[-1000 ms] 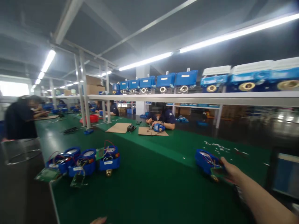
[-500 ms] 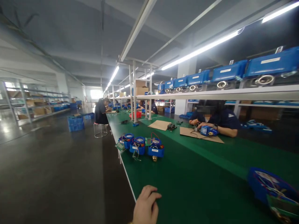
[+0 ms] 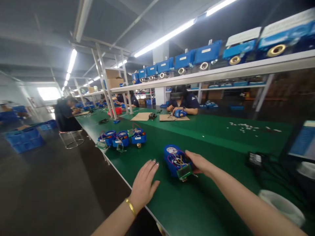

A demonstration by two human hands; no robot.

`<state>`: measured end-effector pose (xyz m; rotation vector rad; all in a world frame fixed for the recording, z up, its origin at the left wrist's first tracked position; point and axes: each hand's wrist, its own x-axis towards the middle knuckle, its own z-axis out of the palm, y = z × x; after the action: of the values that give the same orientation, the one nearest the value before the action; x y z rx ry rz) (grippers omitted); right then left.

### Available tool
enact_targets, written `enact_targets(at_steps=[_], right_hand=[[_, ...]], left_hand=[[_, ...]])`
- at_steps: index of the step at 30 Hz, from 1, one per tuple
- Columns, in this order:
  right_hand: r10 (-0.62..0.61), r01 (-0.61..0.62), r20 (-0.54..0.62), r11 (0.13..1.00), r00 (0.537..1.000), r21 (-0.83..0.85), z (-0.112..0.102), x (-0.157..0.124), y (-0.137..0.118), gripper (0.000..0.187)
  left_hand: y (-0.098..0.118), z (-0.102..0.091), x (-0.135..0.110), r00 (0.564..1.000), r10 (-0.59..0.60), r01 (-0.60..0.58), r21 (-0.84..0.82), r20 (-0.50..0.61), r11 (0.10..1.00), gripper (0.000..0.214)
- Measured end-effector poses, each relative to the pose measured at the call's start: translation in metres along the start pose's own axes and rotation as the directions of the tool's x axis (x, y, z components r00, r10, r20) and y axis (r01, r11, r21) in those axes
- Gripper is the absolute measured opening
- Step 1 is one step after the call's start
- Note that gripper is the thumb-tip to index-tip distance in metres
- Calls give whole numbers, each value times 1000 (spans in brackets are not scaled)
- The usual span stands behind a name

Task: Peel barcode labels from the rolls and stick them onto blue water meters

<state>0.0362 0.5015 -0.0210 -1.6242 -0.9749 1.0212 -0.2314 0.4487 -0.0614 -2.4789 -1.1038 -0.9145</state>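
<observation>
Gripping the blue unit (image 3: 172,161) from its right, the right hand (image 3: 199,162) is nearer than the open, empty left hand (image 3: 144,184).

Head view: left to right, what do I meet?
Nearest blue crate, metal stool, leftmost wired unit in the row, left hand, separate wired blue unit, right hand gripping it, black adapter, screen.

Head-worn view, facing forward and down, close over green bench (image 3: 221,144)
</observation>
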Motion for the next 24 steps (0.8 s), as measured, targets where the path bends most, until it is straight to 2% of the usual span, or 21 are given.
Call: enact_targets(at_steps=[3, 5, 7, 10, 12, 16, 19, 21, 22, 24], right_hand=[[92, -82, 203, 995, 975, -58, -4, -26, 6, 34], [92, -70, 292, 994, 952, -86, -7, -42, 6, 36], [67, -36, 348, 995, 935, -95, -9, -53, 6, 37], [5, 22, 355, 997, 935, -71, -12, -59, 11, 41], [-32, 44, 342, 999, 939, -27, -15, -61, 19, 51], [-48, 15, 322, 995, 946, 103, -25, -67, 47, 72], [-63, -22, 312, 964, 948, 263, -35, -74, 74, 84], [-70, -37, 296, 940, 953, 340, -39, -77, 92, 87], [-74, -35, 285, 933, 956, 359, -41, -77, 99, 86], [-79, -27, 257, 923, 963, 383, -40, -76, 110, 82]], left_hand=[[21, -15, 18, 967, 249, -246, 51, -58, 968, 53], [33, -21, 30, 916, 396, -393, 59, -63, 918, 50], [42, -24, 40, 859, 513, -511, 58, -10, 857, 49], [47, -24, 51, 799, 594, -598, 27, 87, 801, 46], [47, -24, 56, 799, 595, -596, -12, 92, 803, 41], [46, -24, 59, 853, 516, -499, -174, 72, 849, 34], [48, -20, 59, 925, 375, -327, -365, 68, 872, 28], [53, -16, 61, 987, 135, -74, -508, 85, 858, 27], [55, -14, 62, 994, -6, 66, -561, 107, 825, 32], [61, -11, 66, 963, -223, 268, -610, 151, 746, 43]])
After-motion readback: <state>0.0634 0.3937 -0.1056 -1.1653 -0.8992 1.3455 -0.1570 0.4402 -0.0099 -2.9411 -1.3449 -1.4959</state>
